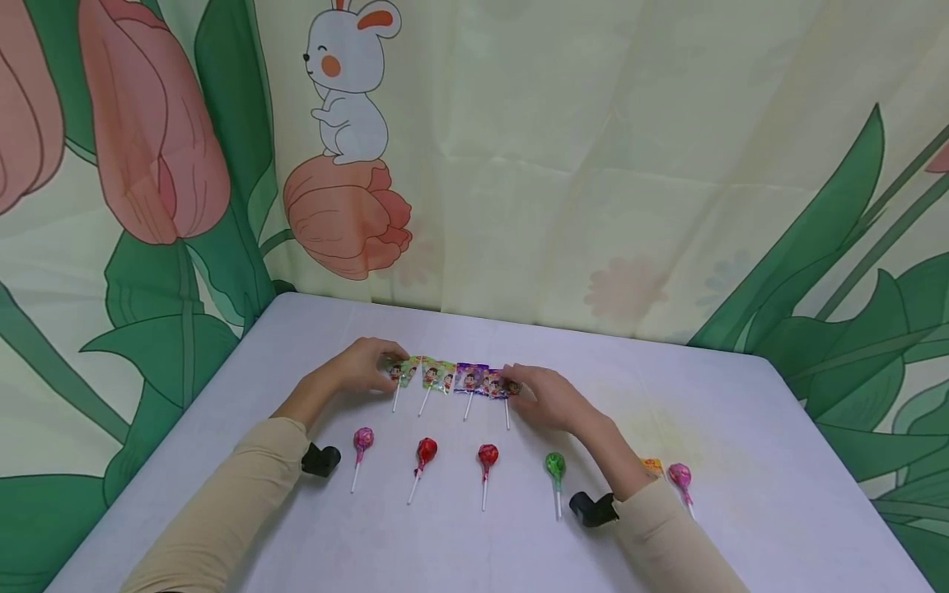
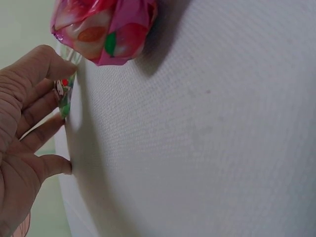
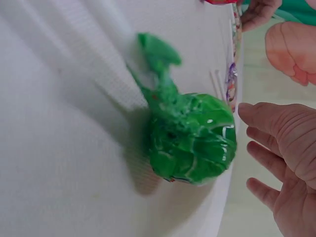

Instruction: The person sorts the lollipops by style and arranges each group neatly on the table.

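Several flat lollipops in printed wrappers lie side by side in a row on the table. At its left end is a green-wrapped flat lollipop, touched by my left hand; the left wrist view shows those fingers spread along the wrapper's edge. Beside it lie another green one and a purple one. My right hand rests at the row's right end, against a dark-wrapped flat lollipop. In the right wrist view its fingers look loosely extended, partly behind a green ball lollipop.
Nearer me, spaced apart, lie a pink ball lollipop, two red ones, one left and one right, and the green one. By my right forearm are another pink lollipop and an orange wrapper, partly hidden. A printed curtain hangs behind the table.
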A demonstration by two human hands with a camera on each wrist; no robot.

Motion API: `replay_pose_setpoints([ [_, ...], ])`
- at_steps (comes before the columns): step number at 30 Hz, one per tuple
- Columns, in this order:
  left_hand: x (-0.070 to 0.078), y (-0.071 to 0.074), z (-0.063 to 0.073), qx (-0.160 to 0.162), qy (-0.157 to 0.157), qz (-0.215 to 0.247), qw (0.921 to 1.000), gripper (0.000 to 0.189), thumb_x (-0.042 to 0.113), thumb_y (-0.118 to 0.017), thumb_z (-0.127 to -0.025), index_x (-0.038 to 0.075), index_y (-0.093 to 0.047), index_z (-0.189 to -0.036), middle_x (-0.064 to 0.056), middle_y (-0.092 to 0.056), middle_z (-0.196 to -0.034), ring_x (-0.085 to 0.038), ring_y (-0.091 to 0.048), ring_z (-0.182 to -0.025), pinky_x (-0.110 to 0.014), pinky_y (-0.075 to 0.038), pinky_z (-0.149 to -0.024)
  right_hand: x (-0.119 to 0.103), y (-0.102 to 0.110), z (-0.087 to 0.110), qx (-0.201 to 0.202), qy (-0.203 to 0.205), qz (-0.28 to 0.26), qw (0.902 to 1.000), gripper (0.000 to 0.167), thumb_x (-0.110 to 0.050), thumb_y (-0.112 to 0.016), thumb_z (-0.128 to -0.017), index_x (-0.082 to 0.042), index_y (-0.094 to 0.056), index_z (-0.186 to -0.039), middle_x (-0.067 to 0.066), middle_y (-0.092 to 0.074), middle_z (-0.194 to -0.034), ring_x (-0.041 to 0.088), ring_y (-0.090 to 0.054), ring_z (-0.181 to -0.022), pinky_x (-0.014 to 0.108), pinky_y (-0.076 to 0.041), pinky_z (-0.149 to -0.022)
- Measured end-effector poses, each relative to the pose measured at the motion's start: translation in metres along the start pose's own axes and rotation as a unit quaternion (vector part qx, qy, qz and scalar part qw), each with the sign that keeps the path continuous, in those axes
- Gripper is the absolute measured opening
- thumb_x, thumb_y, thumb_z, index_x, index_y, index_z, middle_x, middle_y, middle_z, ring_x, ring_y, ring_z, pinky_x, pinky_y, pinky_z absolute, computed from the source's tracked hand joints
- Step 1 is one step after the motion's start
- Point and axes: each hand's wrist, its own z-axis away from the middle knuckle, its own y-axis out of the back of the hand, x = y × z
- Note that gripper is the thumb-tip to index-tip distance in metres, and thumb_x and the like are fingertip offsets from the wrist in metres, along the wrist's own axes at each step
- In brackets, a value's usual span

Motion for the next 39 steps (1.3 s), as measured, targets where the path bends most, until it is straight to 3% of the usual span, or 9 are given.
replay_pose_setpoints([
  [7,-0.002,0.000,-0.001,0.000,0.003,-0.001,1.0000,0.052,0.009,-0.084,-0.080,0.007,-0.068,-0.129,-0.011,-0.068,-0.129,-0.033,-0.055,-0.129,-0.055,-0.039,-0.115,-0.001,0.004,0.012,0.016,0.026,-0.006,0.9995,0.044,-0.010,-0.071,-0.096,-0.004,-0.062,-0.138,0.013,-0.063,-0.141,0.035,-0.056,-0.134,0.053,-0.043,-0.112],
  [16,-0.005,-0.001,-0.001,-0.001,-0.001,-0.002,1.0000,0.052,0.010,-0.084,-0.080,0.007,-0.068,-0.129,-0.010,-0.068,-0.128,-0.032,-0.056,-0.127,-0.054,-0.040,-0.114,-0.005,0.008,0.032,0.026,0.017,-0.031,0.9991,0.048,-0.014,-0.070,-0.097,-0.009,-0.059,-0.143,0.010,-0.062,-0.143,0.034,-0.055,-0.134,0.054,-0.045,-0.110],
  [39,-0.004,-0.001,-0.003,-0.001,-0.009,-0.004,0.9999,0.051,0.010,-0.084,-0.080,0.007,-0.068,-0.128,-0.009,-0.069,-0.126,-0.032,-0.056,-0.127,-0.054,-0.040,-0.114,-0.004,0.015,0.069,0.043,0.004,-0.032,0.9986,0.048,-0.018,-0.073,-0.095,-0.009,-0.062,-0.141,0.011,-0.062,-0.143,0.034,-0.056,-0.134,0.056,-0.046,-0.108],
])
